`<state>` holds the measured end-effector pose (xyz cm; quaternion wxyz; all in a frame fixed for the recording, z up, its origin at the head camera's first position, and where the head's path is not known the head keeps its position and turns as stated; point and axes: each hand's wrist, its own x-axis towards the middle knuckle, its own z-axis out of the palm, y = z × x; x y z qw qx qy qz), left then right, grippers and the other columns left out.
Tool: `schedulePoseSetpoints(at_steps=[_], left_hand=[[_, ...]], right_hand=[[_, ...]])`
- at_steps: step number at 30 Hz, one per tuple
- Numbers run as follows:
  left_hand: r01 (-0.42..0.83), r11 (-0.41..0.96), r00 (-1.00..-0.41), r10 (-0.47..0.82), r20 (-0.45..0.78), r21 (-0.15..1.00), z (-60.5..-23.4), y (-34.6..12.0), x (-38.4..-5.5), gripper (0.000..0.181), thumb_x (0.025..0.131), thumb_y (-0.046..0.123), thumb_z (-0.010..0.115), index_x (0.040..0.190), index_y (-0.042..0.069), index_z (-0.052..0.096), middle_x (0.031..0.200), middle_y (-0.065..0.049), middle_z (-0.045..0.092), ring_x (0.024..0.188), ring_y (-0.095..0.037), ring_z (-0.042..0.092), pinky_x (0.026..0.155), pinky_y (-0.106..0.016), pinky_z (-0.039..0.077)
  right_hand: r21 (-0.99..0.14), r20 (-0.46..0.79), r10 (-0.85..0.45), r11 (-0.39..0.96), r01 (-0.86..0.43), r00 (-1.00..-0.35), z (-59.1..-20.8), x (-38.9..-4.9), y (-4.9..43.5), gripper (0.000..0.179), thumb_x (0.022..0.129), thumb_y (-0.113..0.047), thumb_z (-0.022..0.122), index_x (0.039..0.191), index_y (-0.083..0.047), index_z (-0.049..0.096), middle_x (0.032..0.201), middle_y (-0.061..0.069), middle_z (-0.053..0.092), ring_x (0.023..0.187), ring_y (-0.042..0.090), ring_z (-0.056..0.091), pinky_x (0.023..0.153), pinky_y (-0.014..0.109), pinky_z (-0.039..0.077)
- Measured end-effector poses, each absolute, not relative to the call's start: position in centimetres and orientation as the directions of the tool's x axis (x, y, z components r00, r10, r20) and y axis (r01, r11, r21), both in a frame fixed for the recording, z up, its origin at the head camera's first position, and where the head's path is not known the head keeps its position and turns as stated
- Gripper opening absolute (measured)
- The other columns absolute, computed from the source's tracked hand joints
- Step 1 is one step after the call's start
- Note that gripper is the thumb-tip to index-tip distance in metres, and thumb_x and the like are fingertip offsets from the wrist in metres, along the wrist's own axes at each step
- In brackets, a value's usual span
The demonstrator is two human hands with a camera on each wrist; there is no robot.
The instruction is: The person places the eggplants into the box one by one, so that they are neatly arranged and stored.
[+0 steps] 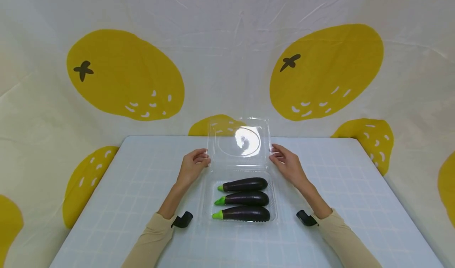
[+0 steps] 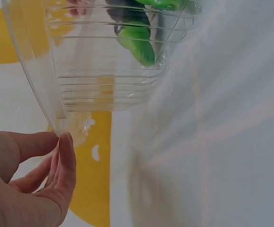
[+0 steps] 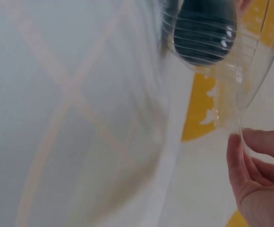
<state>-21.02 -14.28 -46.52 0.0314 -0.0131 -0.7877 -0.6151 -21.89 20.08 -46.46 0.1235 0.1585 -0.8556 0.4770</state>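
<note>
A clear plastic clamshell container [image 1: 274, 189] stands on the table with its lid [image 1: 227, 143] raised at the back. Three dark eggplants with green stem ends lie side by side in its base; the front eggplant [image 1: 245, 213] is closest to me. My left hand [image 1: 192, 166] pinches the lid's left edge between thumb and fingers, as the left wrist view shows at the thumb tip [image 2: 52, 141]. On the opposite side, my right hand [image 1: 288, 166] pinches the lid's right edge. Through the ribbed wall, the right wrist view shows an eggplant's round end [image 3: 205, 33].
A pale checked cloth [image 1: 117, 189] covers the table. Behind it hangs a white curtain [image 1: 227, 62] printed with large yellow fruit. Black wrist cameras sit on both wrists, the left camera [image 1: 183, 220] and the right camera [image 1: 305, 218] beside the container.
</note>
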Motion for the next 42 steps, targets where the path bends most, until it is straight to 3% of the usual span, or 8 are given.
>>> schedulePoseSetpoints(at_steps=[7, 19, 27, 36, 42], left_hand=[[0.106, 0.217, -0.993, -0.025, 0.114, 0.970, -46.4, -14.2, -21.2, 0.037, 0.093, -0.003, 0.072, 0.129, -0.010, 0.063, 0.106, -0.024, 0.068, 0.092, -0.035, 0.070, 0.073, -0.019, 0.057], [0.143, 0.287, -0.987, -0.030, 0.158, 0.947, -45.9, -14.3, -20.8, 0.031, 0.094, 0.000, 0.072, 0.123, -0.008, 0.064, 0.107, -0.020, 0.070, 0.097, -0.030, 0.068, 0.075, -0.018, 0.056], [0.216, 0.330, -0.972, -0.017, 0.235, 0.919, -45.8, -14.4, -20.3, 0.026, 0.093, 0.000, 0.074, 0.117, -0.006, 0.066, 0.103, -0.018, 0.070, 0.095, -0.031, 0.068, 0.074, -0.015, 0.053], [0.291, 0.352, -0.950, -0.003, 0.311, 0.890, -45.6, -14.5, -19.8, 0.021, 0.094, -0.001, 0.073, 0.114, -0.006, 0.067, 0.104, -0.018, 0.071, 0.096, -0.032, 0.069, 0.077, -0.020, 0.055], [0.298, 0.410, -0.942, -0.018, 0.334, 0.862, -45.7, -14.7, -19.4, 0.016, 0.097, 0.003, 0.070, 0.112, 0.000, 0.071, 0.105, -0.013, 0.072, 0.096, -0.027, 0.070, 0.080, -0.028, 0.059]], right_hand=[[-0.753, 0.425, -0.158, 0.485, -0.445, -0.891, -46.4, -21.8, 20.1, 0.048, 0.091, 0.006, 0.073, 0.136, 0.011, 0.057, 0.116, 0.026, 0.070, 0.102, 0.040, 0.070, 0.088, 0.042, 0.056], [-0.717, 0.484, -0.178, 0.481, -0.505, -0.857, -45.9, -21.3, 20.3, 0.058, 0.088, 0.008, 0.076, 0.141, 0.008, 0.053, 0.116, 0.023, 0.066, 0.100, 0.038, 0.070, 0.087, 0.041, 0.056], [-0.700, 0.498, -0.184, 0.491, -0.518, -0.848, -45.6, -20.8, 20.6, 0.049, 0.087, 0.010, 0.076, 0.132, 0.008, 0.057, 0.111, 0.021, 0.068, 0.095, 0.032, 0.071, 0.087, 0.018, 0.054], [-0.683, 0.518, -0.184, 0.498, -0.534, -0.835, -45.4, -20.4, 20.8, 0.034, 0.088, 0.005, 0.077, 0.119, 0.002, 0.062, 0.103, 0.015, 0.071, 0.090, 0.029, 0.073, 0.085, 0.011, 0.051], [-0.647, 0.545, -0.192, 0.523, -0.555, -0.816, -45.2, -19.9, 21.0, 0.028, 0.089, 0.005, 0.077, 0.114, 0.000, 0.064, 0.101, 0.010, 0.071, 0.089, 0.024, 0.071, 0.086, 0.007, 0.048]])
